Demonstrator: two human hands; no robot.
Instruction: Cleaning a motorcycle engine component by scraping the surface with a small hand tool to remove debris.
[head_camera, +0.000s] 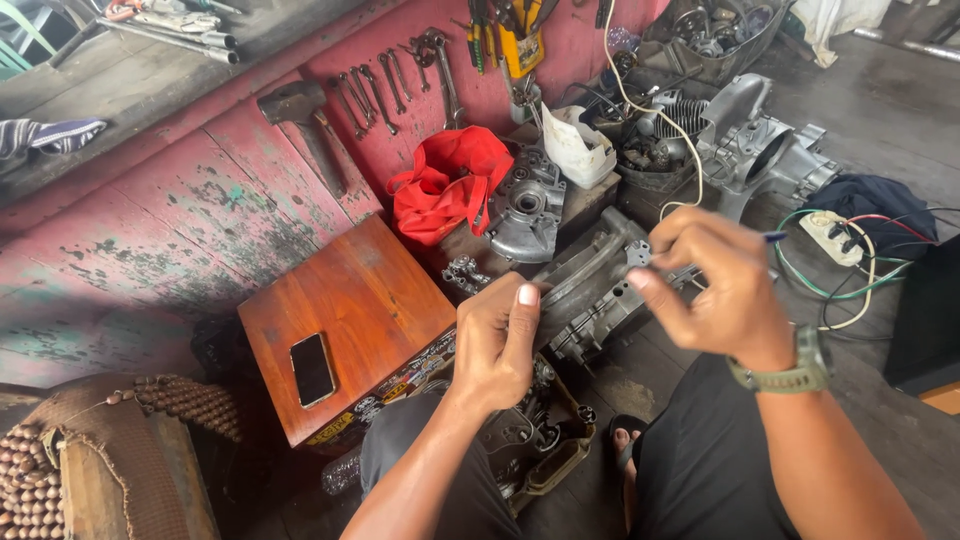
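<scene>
Left hand (498, 340): closed around the near edge of a grey cast-metal engine casing (590, 285), thumb laid flat along its rim, holding it up above the lap. Right hand (715, 290): fingers pinched narrow on a slim dark-tipped tool (772, 238), its working end hidden behind the fingers where they meet the casing's far side; an olive wristwatch (800, 370) sits on that wrist. Beneath the hands: a tray of small metal parts (535, 440) on the floor between the knees. Just left: a low red-brown wooden stool (345, 320) with a black phone (312, 369) lying flat on top. Beyond the casing: a second grey crankcase half (525, 205), a crumpled red cloth (445, 180) touching it, and a larger engine block (750, 140) further right. On the red wall: a row of spanners (372, 95) and a hammer (305, 115). Far right: a white power strip (832, 236) with coloured cables.
</scene>
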